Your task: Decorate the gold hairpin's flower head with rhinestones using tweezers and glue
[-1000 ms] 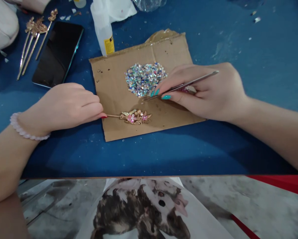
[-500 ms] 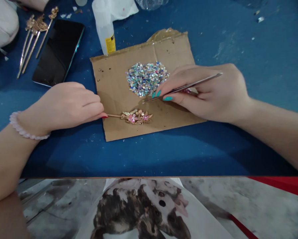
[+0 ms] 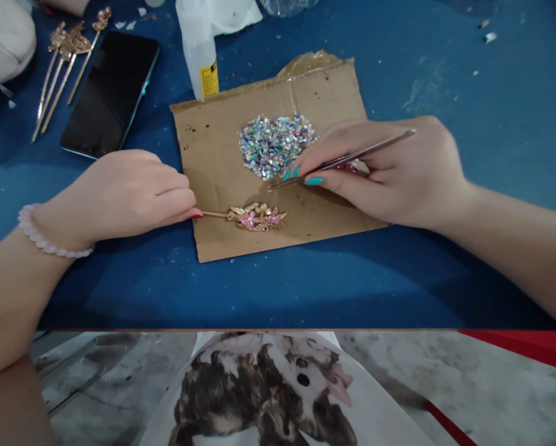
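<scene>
My left hand (image 3: pixel 141 195) is closed on the thin stem of a gold hairpin (image 3: pixel 258 217), whose head has pink flowers, leaves and pearl-like beads. That head lies over a piece of cardboard (image 3: pixel 217 145). In my right hand (image 3: pixel 389 167) a pair of metal tweezers (image 3: pixel 361 153) is pinched, the tips pointing left, a little above and right of the hairpin's head. Whether the tips grip a chip is too small to tell. A heap of small shiny shell-like chips (image 3: pixel 275 145) lies on the cardboard beside the right fingertips. Something pinkish shows partly beneath the right hand.
A black phone (image 3: pixel 111 93) lies left of the cardboard, with several gold hairpins (image 3: pixel 67 56) beyond it. A clear bottle (image 3: pixel 199 56) with a yellow label stands at the cardboard's far edge, by white tissue (image 3: pixel 236 15). The blue table's (image 3: pixel 278 291) near edge runs below.
Both hands keep their holds on the hairpin and the tweezers. The view has shifted very slightly; otherwise hardly anything differs.
</scene>
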The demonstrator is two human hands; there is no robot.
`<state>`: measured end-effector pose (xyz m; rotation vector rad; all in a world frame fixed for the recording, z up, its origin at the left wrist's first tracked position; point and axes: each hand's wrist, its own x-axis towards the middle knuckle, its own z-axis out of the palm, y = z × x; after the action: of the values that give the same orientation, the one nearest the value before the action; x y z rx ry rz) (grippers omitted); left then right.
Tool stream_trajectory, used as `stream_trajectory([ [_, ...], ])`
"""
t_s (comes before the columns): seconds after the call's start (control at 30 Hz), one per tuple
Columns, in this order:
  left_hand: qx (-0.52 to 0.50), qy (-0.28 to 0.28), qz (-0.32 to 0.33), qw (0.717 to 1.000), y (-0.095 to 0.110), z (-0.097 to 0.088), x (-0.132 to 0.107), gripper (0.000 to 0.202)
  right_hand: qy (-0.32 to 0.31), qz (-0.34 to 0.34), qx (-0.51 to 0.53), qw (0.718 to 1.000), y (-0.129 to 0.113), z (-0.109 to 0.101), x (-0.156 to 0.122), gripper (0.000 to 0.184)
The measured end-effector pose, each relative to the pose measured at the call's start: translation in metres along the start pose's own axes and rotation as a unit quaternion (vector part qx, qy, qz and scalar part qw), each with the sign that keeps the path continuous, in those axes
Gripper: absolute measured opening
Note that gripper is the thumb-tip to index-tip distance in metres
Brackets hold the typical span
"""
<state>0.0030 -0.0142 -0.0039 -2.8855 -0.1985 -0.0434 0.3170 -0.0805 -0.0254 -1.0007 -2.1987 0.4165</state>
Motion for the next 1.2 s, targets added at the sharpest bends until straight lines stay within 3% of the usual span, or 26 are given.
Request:
stream_trajectory([
  [0.1, 0.0, -0.008, 0.0, 1.0, -0.0005, -0.0012, 0.0006, 0.061, 0.008, -0.006, 0.001, 1.0, 0.0011, 0.0009, -0.0005, 0.012],
  [0.27, -0.002, 0.027, 0.025, 0.999, -0.0008, -0.0037, 0.0012, 0.051, 0.002, -0.003, 0.006, 1.0, 0.0007, 0.0013, -0.0001, 0.012],
  [0.77, -0.02, -0.004, -0.005, 1.0, 0.0, -0.0031, 0.0007, 0.058, 0.01, -0.009, -0.003, 1.0, 0.0004, 0.001, -0.0008, 0.011],
  [0.97, -0.007, 0.008, 0.015, 1.0, 0.0001, -0.0037, 0.0005, 0.053, 0.015, -0.003, 0.005, 1.0, 0.0025, 0.0032, -0.0016, 0.009],
  [1.2, -0.021, -0.012, -0.011, 1.0, -0.0007, -0.001, 0.0025, 0.063, 0.005, 0.009, 0.015, 1.0, -0.0001, 0.0, -0.0001, 0.01],
])
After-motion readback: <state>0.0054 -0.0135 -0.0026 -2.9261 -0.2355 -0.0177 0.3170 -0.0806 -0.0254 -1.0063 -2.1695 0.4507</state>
